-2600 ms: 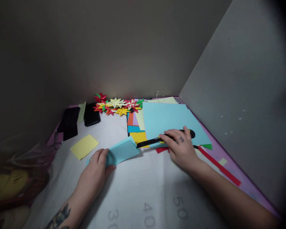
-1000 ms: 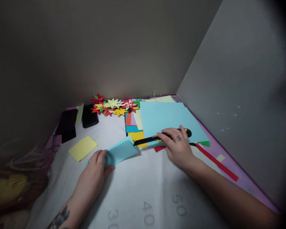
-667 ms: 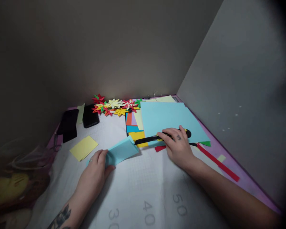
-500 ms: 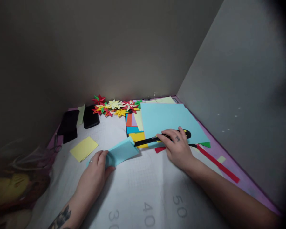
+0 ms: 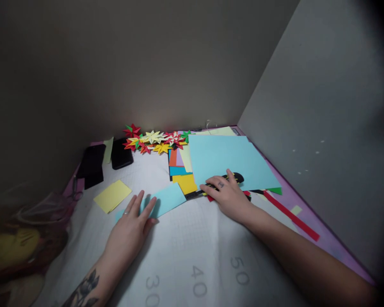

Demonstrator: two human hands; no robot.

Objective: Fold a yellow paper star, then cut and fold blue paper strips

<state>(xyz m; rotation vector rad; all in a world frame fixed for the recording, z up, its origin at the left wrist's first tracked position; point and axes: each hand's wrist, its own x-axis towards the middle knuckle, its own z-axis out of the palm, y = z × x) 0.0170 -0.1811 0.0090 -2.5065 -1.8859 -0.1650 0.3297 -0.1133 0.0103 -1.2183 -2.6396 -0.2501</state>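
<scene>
A folded light blue paper strip (image 5: 169, 199) lies flat on the white, gridded work sheet (image 5: 192, 232). Over its left part rests my left hand (image 5: 135, 216), fingers spread and pressing on the paper. My right hand (image 5: 225, 195) is closed over a black and yellow utility knife (image 5: 237, 177), low against the table. The knife's dark blade end points left, close to the strip's right edge. Behind that hand lies a large light blue sheet (image 5: 227, 155). Yellow paper pieces (image 5: 113, 196) sit left of my left hand.
Folded paper stars (image 5: 153, 137) in several colours line the back wall. Two dark phone-like slabs stand left, one a black phone (image 5: 121, 154), near scissors (image 5: 76, 189). Coloured sheets (image 5: 184, 182) stick out beneath the blue one. A red strip (image 5: 294, 217) lies right; a plastic bag (image 5: 22, 243) is at left.
My right hand has lowered the knife to the table and shifted slightly left. The blue strip has gone from raised and slightly open to flat, and my left fingers have spread over it.
</scene>
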